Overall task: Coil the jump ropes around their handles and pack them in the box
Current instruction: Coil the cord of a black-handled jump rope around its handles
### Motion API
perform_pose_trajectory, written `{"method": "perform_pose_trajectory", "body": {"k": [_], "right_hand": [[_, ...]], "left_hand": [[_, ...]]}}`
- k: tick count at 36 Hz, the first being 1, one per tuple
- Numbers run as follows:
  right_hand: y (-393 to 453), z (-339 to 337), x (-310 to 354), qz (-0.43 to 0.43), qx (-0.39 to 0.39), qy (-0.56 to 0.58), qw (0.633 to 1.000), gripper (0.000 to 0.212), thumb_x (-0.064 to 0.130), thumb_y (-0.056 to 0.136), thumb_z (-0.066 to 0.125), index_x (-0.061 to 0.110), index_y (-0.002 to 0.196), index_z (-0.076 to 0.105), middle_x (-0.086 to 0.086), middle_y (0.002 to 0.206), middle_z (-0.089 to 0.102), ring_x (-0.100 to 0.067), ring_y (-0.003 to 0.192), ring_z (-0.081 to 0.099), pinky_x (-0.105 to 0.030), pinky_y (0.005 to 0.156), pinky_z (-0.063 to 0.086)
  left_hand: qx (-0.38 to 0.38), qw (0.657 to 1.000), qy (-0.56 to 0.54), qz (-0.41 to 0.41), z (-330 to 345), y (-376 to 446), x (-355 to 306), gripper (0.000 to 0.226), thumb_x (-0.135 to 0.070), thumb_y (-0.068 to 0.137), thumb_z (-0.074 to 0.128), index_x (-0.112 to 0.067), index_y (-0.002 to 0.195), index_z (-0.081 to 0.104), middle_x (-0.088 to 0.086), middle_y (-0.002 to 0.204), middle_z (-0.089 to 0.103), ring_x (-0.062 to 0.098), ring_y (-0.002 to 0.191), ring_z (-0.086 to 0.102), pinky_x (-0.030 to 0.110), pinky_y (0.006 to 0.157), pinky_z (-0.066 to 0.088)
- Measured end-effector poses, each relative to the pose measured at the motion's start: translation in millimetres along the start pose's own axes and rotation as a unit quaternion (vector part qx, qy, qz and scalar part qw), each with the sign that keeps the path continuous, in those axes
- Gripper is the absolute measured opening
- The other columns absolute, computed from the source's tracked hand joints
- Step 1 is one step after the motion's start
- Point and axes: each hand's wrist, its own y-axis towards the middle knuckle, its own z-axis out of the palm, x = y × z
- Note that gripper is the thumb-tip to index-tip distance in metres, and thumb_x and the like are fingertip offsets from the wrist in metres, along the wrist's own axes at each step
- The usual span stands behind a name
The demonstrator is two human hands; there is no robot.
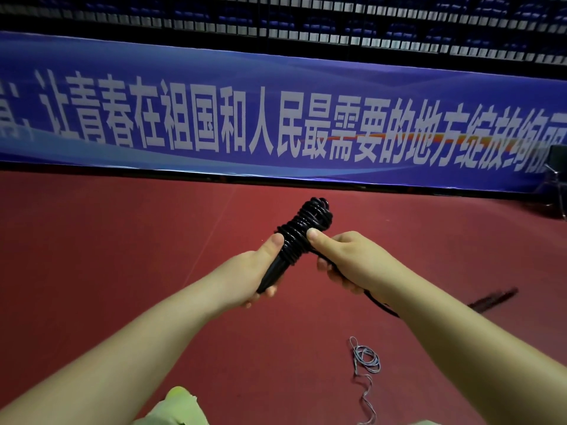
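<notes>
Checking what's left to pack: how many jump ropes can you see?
2: a black jump rope gripped by both hands, and a grey jump rope loose on the red floor. Others may lie outside the view.

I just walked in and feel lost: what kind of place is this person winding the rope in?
Most likely an indoor sports hall or arena. The red sports floor, a long blue banner along a barrier, and rows of dark spectator seats above it all suggest so.

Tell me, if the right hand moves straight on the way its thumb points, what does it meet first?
The right hand would meet the black coil at once: its thumb already touches it. The left hand lies just beyond.
</notes>
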Motion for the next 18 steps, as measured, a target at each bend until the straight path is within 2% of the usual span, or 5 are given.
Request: {"method": "perform_pose_trajectory", "body": {"k": [5,8,11,14,18], "right_hand": [[4,5,-7,-0.033,-0.081,0.011,0.996,0.054,0.06,0.089,0.049,0.014,0.061,0.056,0.002,0.045,0.044,-0.011,0.036,0.034,-0.019,0.041,0.029],[7,8,-13,-0.041,-0.072,0.078,0.993,0.049,0.056,0.091,0.051,0.013,0.07,0.062,0.004,0.048,0.046,-0.01,0.039,0.034,-0.022,0.046,0.028],[4,10,-15,-0.052,-0.035,0.159,0.985,0.055,0.065,0.083,0.054,0.011,0.079,0.065,0.003,0.052,0.047,-0.009,0.041,0.034,-0.023,0.044,0.026],[-1,9,-14,-0.071,-0.026,0.198,0.977,0.047,0.064,0.077,0.058,0.018,0.073,0.065,-0.001,0.055,0.043,-0.009,0.042,0.03,-0.021,0.042,0.023],[-6,9,-12,-0.099,-0.056,0.198,0.974,0.034,0.049,0.075,0.054,0.017,0.064,0.051,-0.006,0.057,0.04,-0.011,0.043,0.028,-0.023,0.045,0.022]], "left_hand": [[-0.065,0.996,0.061,0.009,-1,7,-5,0.08,-0.08,0.065,0.017,-0.012,0.074,0.058,-0.003,0.062,0.057,0.014,0.05,0.044,0.027,0.055,0.038],[-0.127,0.979,0.159,0.027,-4,10,-9,0.083,-0.079,0.062,0.02,-0.008,0.083,0.058,-0.001,0.071,0.054,0.018,0.065,0.048,0.033,0.064,0.036],[-0.152,0.962,0.226,0.035,-7,9,-9,0.073,-0.084,0.063,0.03,-0.019,0.083,0.055,-0.005,0.073,0.057,0.015,0.069,0.055,0.034,0.066,0.042],[-0.156,0.946,0.284,0.033,-5,2,-15,0.055,-0.079,0.063,0.044,-0.027,0.082,0.051,-0.008,0.076,0.059,0.012,0.073,0.057,0.034,0.068,0.046],[-0.154,0.936,0.314,0.033,-1,-6,-26,0.054,-0.078,0.059,0.049,-0.029,0.083,0.05,-0.01,0.077,0.061,0.009,0.073,0.058,0.034,0.068,0.047]]}}
